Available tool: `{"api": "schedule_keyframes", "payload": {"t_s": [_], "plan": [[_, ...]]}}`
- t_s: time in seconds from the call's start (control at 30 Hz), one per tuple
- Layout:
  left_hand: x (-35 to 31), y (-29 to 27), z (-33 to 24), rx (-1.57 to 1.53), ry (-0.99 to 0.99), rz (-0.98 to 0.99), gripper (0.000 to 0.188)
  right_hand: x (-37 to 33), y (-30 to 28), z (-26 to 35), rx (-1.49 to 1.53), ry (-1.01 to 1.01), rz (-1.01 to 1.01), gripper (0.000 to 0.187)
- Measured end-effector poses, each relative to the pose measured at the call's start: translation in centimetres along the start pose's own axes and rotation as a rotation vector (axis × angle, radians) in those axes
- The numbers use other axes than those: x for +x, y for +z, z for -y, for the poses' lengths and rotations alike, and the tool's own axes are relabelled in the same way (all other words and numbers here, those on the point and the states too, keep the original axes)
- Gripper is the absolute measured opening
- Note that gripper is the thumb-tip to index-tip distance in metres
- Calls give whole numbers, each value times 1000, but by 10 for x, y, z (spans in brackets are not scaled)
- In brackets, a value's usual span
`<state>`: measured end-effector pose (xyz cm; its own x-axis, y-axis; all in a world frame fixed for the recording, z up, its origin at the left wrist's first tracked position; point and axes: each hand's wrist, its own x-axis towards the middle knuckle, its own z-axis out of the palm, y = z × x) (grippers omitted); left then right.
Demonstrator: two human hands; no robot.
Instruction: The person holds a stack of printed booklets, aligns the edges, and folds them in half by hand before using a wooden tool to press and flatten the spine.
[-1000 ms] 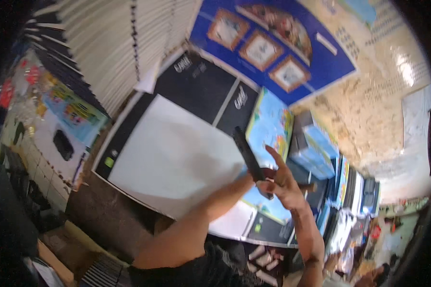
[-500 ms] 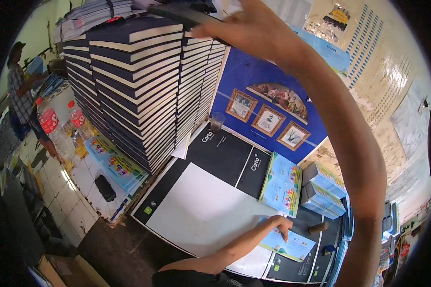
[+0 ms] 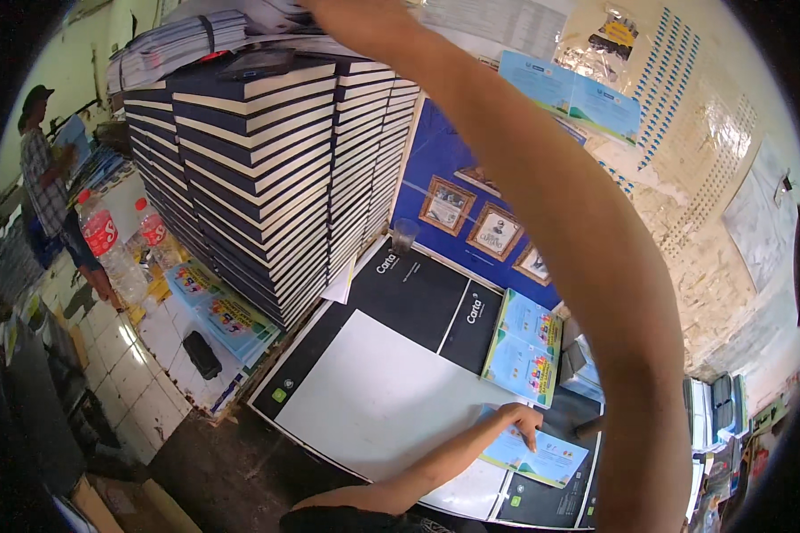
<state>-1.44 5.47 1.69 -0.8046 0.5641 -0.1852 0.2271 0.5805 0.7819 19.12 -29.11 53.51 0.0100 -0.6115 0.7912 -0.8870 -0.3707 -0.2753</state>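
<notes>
My left hand (image 3: 517, 419) is on a light blue printed cover (image 3: 556, 459), its fingers bent down against it. The cover lies over the right end of a large white sheet (image 3: 373, 391) on a black printed board (image 3: 400, 298). My right arm sweeps up from the lower right. My right hand (image 3: 351, 19) is above the top of a tall stack of dark blue hardbound books (image 3: 213, 115), its fingers cut off by the upper edge. A flat dark object (image 3: 260, 62) lies on the stack, below that hand.
Behind the board stands a blue panel with framed pictures (image 3: 493, 229). Colourful covers (image 3: 523, 346) lie near bundled booklets (image 3: 580, 369) and a short brown cylinder (image 3: 588, 429). At left are plastic bottles (image 3: 107, 240), a black pouch-like thing (image 3: 202, 354) and a standing person (image 3: 44, 178).
My right hand has moved left and up, to the picture's edge; the long dark thing at its fingers no longer shows there. My left hand stays on the cover. The view has shifted slightly.
</notes>
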Motion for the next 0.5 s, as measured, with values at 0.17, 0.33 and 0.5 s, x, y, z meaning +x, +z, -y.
{"api": "schedule_keyframes", "payload": {"t_s": [0.17, 0.33, 0.5], "plan": [[14, 4, 9, 67, -6, -25, 79, -143, -101, -40, -449, -445, 213, 68], [-4, -12, -19, 95, 9, -36, 74, -356, -199, -68, -529, 416, 1002, 105], [-62, -22, -96, 301, 42, -375, 50, -553, -287, -66, -351, 969, 1140, 102]]}}
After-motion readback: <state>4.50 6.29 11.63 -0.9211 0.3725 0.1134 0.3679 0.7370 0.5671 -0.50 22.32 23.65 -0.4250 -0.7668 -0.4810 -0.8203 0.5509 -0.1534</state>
